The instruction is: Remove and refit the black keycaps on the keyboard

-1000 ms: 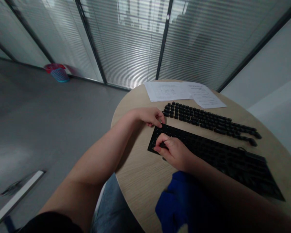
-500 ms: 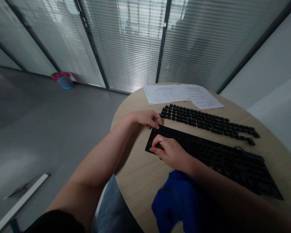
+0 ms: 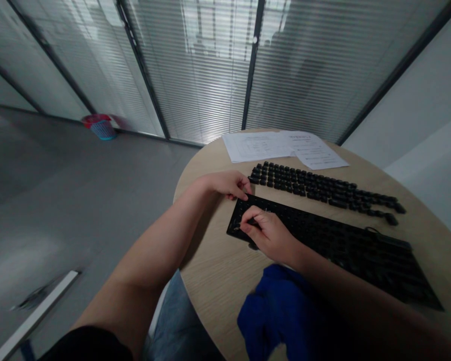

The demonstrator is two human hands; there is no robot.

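Observation:
A black keyboard base (image 3: 323, 233) lies slantwise on the round wooden table, its left part showing bare key positions. My left hand (image 3: 235, 184) is closed at the base's far left corner, thumb and fingers bent against the edge. Over the left end of the base, my right hand (image 3: 268, 230) makes a pinch with thumb and forefinger. Something thin and small shows at the fingertips, too unclear to name. Behind the base, loose black keycaps (image 3: 304, 181) stand in rows on the table.
Printed sheets of paper (image 3: 263, 145) lie at the table's far edge. A bunched blue cloth (image 3: 274, 311) sits at the near edge, under my right forearm. On the floor at left are a blue and red basket (image 3: 103, 128) and a white bar (image 3: 41, 313).
My right hand has shifted slightly up and to the right, away from the base's near left corner, still pinching. My left hand stays at the far corner.

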